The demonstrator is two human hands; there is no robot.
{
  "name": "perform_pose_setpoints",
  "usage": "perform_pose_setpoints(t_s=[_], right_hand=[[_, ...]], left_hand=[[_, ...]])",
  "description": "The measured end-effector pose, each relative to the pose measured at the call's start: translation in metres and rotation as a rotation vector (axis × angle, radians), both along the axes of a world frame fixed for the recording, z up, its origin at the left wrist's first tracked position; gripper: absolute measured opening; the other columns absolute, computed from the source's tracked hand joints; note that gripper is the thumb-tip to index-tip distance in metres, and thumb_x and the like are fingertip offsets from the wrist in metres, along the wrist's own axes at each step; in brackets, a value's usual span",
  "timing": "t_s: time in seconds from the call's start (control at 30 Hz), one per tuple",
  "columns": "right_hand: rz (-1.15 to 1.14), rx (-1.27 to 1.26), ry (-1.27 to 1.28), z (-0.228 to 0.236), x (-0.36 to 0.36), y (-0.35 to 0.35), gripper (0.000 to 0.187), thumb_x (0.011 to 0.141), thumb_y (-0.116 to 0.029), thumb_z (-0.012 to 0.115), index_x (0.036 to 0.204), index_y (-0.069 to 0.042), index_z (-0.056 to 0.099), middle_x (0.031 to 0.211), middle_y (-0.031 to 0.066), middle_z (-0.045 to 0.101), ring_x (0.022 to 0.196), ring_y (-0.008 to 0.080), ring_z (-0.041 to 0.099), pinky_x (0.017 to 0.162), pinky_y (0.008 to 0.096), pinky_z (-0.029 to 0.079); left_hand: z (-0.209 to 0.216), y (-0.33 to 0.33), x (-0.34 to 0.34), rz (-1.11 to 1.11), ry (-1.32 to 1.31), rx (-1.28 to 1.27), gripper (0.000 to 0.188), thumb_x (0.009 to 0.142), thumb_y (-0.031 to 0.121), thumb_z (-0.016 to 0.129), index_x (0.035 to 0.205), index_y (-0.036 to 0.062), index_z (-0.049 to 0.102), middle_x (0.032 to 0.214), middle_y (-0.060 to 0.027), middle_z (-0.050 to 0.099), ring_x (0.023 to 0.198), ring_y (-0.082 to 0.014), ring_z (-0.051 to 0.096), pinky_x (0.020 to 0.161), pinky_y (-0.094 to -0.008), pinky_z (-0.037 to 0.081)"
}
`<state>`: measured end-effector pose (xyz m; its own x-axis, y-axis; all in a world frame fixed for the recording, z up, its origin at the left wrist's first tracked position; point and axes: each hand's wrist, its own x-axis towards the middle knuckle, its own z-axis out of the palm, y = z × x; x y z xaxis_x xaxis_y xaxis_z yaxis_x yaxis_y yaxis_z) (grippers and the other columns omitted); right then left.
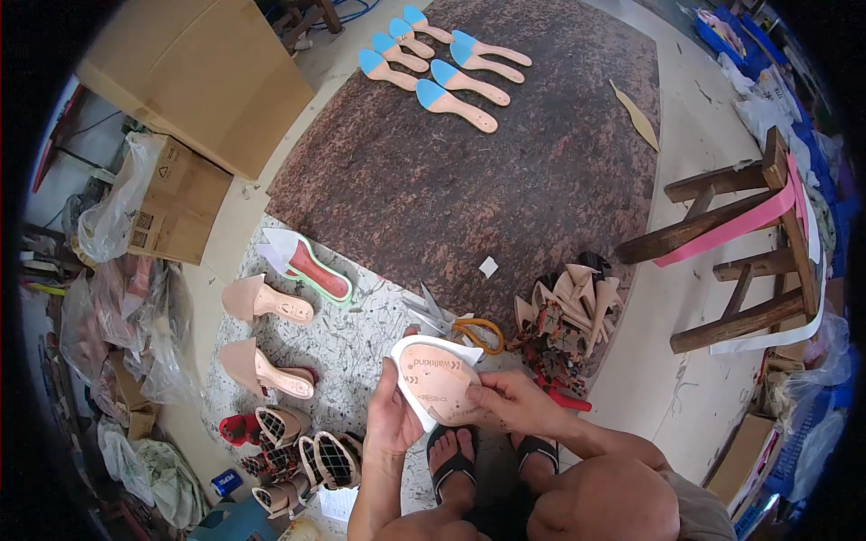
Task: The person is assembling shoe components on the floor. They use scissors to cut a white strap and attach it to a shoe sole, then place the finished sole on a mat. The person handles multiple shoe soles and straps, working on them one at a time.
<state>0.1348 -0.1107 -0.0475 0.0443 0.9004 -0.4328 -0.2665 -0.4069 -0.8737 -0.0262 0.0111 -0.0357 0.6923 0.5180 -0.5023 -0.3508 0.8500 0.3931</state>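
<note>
On the pale beige sole piece [437, 383] there is dark printing: one longer word in the upper part, and smaller marks below it. The brown carton [185, 207], at the left side, carries dark square codes and also small dark symbols (one of them seems triangular). On the blue can [225, 482], near the lower left, there stands small white lettering.

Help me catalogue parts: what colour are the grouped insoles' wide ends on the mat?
Blue; the wide ends show best in the head view.
</note>
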Motion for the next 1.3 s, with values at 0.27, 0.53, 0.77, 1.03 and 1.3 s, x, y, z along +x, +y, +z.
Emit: perform_pose_setpoints(t_s=[0.27, 0.53, 0.77, 1.03, 1.3], right_hand=[[-0.033, 0.059, -0.17, 0.004, 0.011, 0.003, 0.029, 0.099, -0.024, 0.057, 0.096, 0.004, 0.065, 0.068, -0.0015, 0.052, 0.064, 0.0057, 0.045, 0.053, 0.0265, 0.037], [-0.018, 0.151, -0.141, 0.005, 0.024, 0.009, 0.027, 0.096, -0.02, 0.061, 0.104, 0.005, 0.065, 0.08, 0.001, 0.063, 0.073, 0.0081, 0.054, 0.063, 0.0283, 0.047], [0.061, -0.002, 0.074, 0.02, 0.051, 0.024, 0.032, 0.091, -0.017, 0.068, 0.111, 0.008, 0.064, 0.094, 0.0015, 0.067, 0.084, 0.0111, 0.06, 0.072, 0.0294, 0.051], [-0.08, 0.208, -0.531, 0.025, 0.033, 0.02, 0.023, 0.091, -0.018, 0.067, 0.1, 0.003, 0.068, 0.086, 0.0069, 0.069, 0.072, 0.009, 0.06, 0.061, 0.0286, 0.046], [-0.024, 0.03, 0.145, 0.011, 0.042, 0.01, 0.029, 0.094, -0.013, 0.064, 0.118, 0.003, 0.064, 0.1, 0.0069, 0.069, 0.092, 0.0085, 0.061, 0.08, 0.0263, 0.052]], left_hand=[[-0.003, -0.005, -0.01, -0.06, -0.016, -0.027, 0.057, 0.1, 0.032, 0.05, 0.143, -0.004, 0.035, 0.136, -0.0226, 0.052, 0.122, -0.0334, 0.056, 0.102, -0.0484, 0.047], [0.005, -0.006, -0.001, -0.136, 0.317, 0.207, 0.031, 0.083, 0.0, 0.071, 0.113, -0.0052, 0.064, 0.104, -0.0147, 0.071, 0.096, -0.021, 0.068, 0.084, -0.0336, 0.055], [0.001, -0.02, 0.004, -0.246, 0.424, 0.461, 0.02, 0.085, -0.001, 0.071, 0.105, -0.0036, 0.07, 0.099, -0.0107, 0.072, 0.089, -0.0138, 0.067, 0.08, -0.0286, 0.054], [0.008, -0.016, 0.011, -0.224, 0.513, 0.549, 0.02, 0.084, 0.0, 0.073, 0.103, -0.0037, 0.071, 0.094, -0.0092, 0.073, 0.082, -0.0117, 0.067, 0.074, -0.0269, 0.054], [0.011, -0.014, 0.014, -0.09, 0.562, 0.532, 0.015, 0.079, 0.0, 0.078, 0.09, -0.0043, 0.07, 0.088, -0.0105, 0.072, 0.072, -0.0091, 0.065, 0.066, -0.0235, 0.053]])
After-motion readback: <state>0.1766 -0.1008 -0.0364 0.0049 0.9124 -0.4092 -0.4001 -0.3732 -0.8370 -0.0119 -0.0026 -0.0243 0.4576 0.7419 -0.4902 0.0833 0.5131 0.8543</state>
